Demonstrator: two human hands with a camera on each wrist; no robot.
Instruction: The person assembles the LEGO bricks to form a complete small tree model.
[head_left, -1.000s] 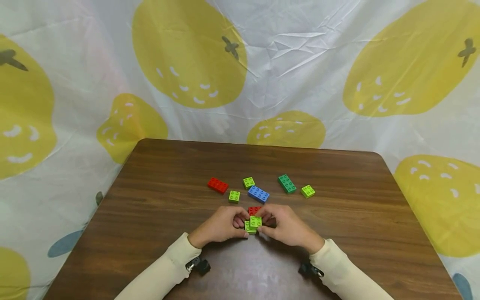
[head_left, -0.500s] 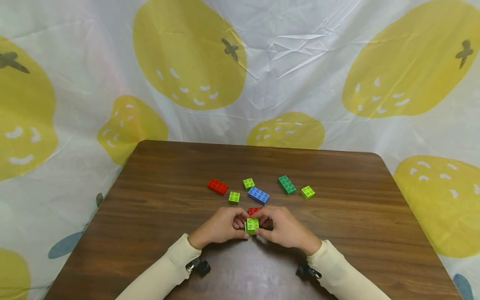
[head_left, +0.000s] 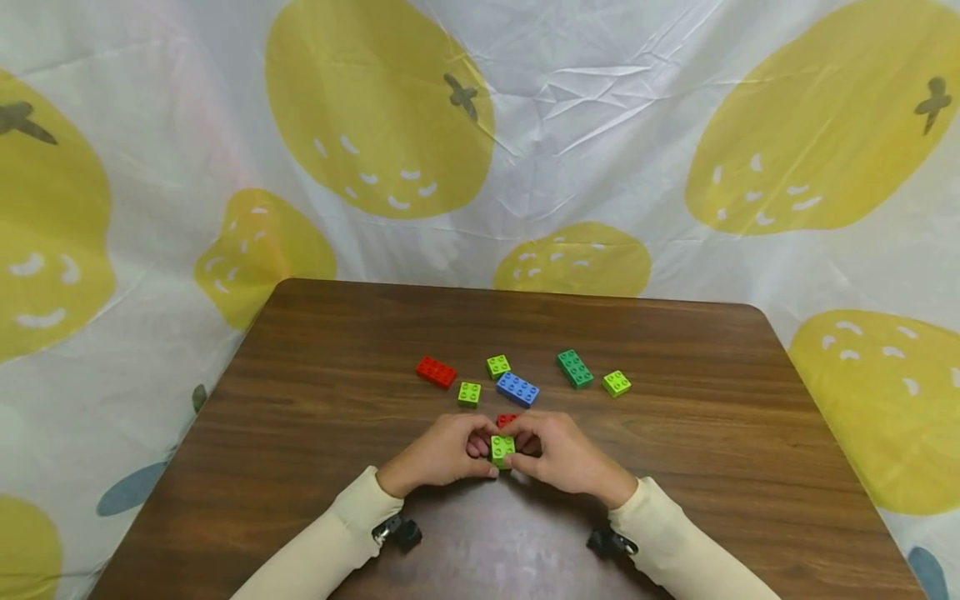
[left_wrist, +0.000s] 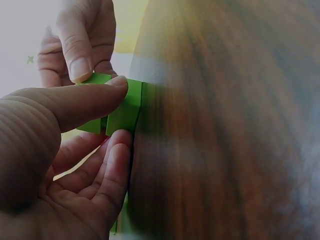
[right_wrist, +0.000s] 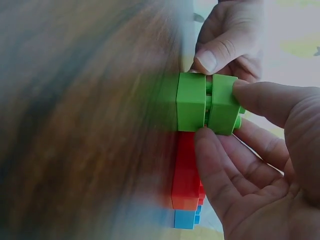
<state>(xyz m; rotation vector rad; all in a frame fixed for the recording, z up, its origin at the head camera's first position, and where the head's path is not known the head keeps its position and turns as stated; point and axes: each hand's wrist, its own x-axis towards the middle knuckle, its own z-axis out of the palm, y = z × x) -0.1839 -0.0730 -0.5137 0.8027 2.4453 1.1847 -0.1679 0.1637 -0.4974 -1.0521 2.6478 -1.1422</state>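
Two lime-green 2x2 toy bricks are between the hands, one over the other. My left hand (head_left: 442, 450) pinches the lower brick (left_wrist: 127, 107), which rests on the table, between thumb and fingers. With thumb and fingertips, my right hand (head_left: 566, 454) holds the upper brick (right_wrist: 225, 102). In the right wrist view a narrow gap with studs showing separates the two bricks. A red brick (head_left: 507, 419) lies just beyond the fingers, partly hidden by them in the head view.
Farther back on the brown wooden table (head_left: 360, 333) lie another red brick (head_left: 437, 372), a blue brick (head_left: 517, 389), a dark green brick (head_left: 575, 368) and small lime-green bricks (head_left: 469, 394). A lemon-print cloth (head_left: 585, 150) hangs behind the table.
My right hand has shifted slightly left with the upper lime-green brick, which has come over the lower one and now covers it in the head view. The left hand has stayed in place.
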